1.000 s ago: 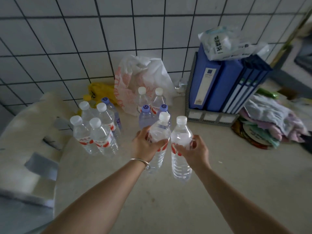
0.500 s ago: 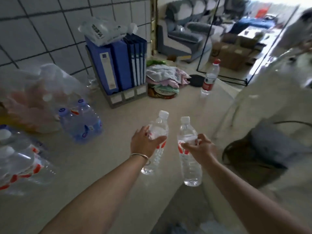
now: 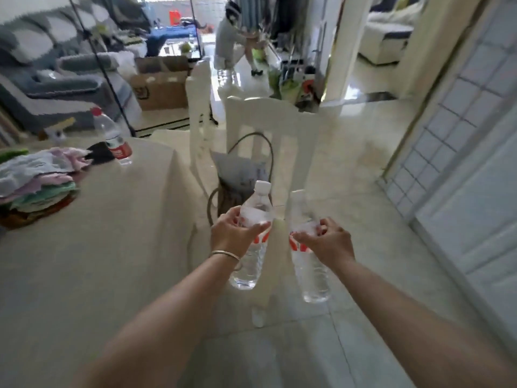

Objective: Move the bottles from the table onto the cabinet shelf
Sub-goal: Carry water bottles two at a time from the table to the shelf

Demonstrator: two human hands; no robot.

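Observation:
My left hand (image 3: pixel 233 235) grips a clear water bottle (image 3: pixel 251 259) with a white cap and red label, held upright in the air just past the table's right edge. My right hand (image 3: pixel 327 242) grips a second clear bottle (image 3: pixel 310 275) of the same kind, a little to the right, over the floor. One more bottle with a red cap and red label (image 3: pixel 113 137) stands on the beige table (image 3: pixel 92 247) at its far end. No cabinet shelf is clearly in view.
A white chair (image 3: pixel 268 130) with a grey bag (image 3: pixel 237 175) on it stands straight ahead. Folded cloths (image 3: pixel 36 180) lie at the table's left. A white panelled door (image 3: pixel 461 152) lines the right side. A person crouches far back by the balcony.
The view has swung right, away from the tiled wall and the group of bottles. Both hands have carried their bottles off the table, past its edge, toward the chair and open floor.

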